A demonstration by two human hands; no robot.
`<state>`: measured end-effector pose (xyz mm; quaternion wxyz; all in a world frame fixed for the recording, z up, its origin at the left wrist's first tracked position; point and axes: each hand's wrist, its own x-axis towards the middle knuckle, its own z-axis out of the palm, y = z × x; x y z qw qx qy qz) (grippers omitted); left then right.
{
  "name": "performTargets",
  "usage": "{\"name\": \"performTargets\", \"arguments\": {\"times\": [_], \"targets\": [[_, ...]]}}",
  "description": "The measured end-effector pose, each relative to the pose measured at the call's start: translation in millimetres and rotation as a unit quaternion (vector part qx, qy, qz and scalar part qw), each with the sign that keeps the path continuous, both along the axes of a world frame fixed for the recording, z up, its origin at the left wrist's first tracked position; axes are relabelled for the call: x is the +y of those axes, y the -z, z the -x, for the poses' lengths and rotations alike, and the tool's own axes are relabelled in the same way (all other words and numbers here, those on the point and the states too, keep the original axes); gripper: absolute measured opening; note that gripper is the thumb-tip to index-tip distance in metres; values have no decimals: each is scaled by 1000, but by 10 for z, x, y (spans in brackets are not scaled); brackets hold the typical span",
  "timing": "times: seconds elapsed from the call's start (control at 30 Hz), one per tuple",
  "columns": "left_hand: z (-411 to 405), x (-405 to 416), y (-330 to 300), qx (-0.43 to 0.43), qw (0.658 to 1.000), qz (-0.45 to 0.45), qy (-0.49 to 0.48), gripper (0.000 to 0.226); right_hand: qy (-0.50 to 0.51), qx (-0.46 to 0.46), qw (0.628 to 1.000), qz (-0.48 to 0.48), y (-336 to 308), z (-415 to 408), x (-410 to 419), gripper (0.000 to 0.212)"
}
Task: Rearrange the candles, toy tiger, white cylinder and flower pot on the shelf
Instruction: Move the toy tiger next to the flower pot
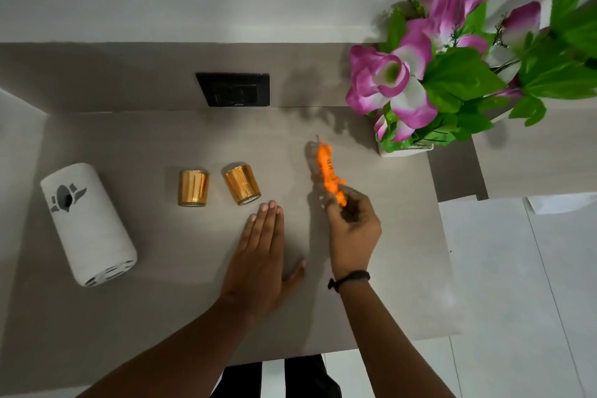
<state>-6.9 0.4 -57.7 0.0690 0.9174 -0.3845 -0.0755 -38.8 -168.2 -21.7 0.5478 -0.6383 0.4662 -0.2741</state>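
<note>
Toy tiger [329,173]: orange, blurred, pinched at one end by my right hand [353,229], fingers closed on it, between the gold candles and the flower pot [405,149]. I can't tell whether its feet touch the shelf [161,300].

Left hand [261,255]: flat on the shelf, fingers together and straight, thumb spread, holding nothing; fingertips just beside the right-hand candle [242,184].

Other candle [193,187] just left of it. White cylinder [87,223] far left, well apart. Both candles and cylinder look upright, though the lens leans them.

Step in hand, I judge: placing the tiger. Next move calls for setting it down upright and letting go cleanly.

Room: open shelf around the tiger. Flowers [397,84] overhang the back right; black wall plate [234,89] behind. Shelf's right edge lies close past the pot.
</note>
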Motion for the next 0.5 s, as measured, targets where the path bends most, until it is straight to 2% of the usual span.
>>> {"name": "performTargets", "arguments": {"times": [0.13,0.27,0.37,0.5], "targets": [[0,2,22,-3,1000,5,-3,101,88,-13,993,-82,-32,-286,-285,16],[0,3,41,-9,1000,8,-4,101,114,-21,988,-106,-3,-459,-428,10],[18,6,73,-9,1000,17,-4,101,104,-6,989,-102,-9,-494,-465,17],[4,3,74,-13,999,47,-3,99,106,32,986,-126,-48,-408,-432,39]]}}
